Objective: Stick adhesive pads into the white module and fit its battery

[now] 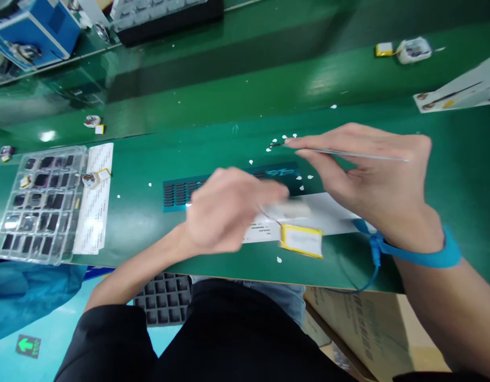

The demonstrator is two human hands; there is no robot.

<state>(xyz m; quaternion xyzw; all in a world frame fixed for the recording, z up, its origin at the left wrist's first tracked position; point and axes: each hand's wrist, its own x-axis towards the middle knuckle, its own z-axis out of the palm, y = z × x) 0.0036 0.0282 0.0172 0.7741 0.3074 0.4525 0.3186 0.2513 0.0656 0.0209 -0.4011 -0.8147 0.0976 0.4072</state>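
**Head view: tweezers poised, small part in the other hand**

Head camera looks down on a green surface point(157, 159). The right hand point(372, 180) pinches a pair of slim metal tweezers point(348, 154) between thumb and fingers, tips pointing left and hovering just above the surface amid a scatter of tiny white flecks point(285, 139). A blue wrist strap point(423, 257) circles that wrist, its cord hanging off the front edge. The left hand point(225, 209) is blurred; it is curled closed around a pale, smeared object point(292, 210), too indistinct to identify. Just below it a yellow-edged battery pouch point(302, 240) lies on a white printed label strip point(328, 215), joined by a thin wire towards the blurred object.

At the far left sits a clear compartment tray point(40, 204) with dark parts in most cells, and beside it a white sheet point(94, 199) carrying another small unit point(94, 178). Similar units rest farther back on the belt point(414, 50).

As a judgement, the work on this unit is midway: the piece is picked up and the tool is ready, yet the tweezer tips touch nothing, and the full tray suggests many more pieces remain
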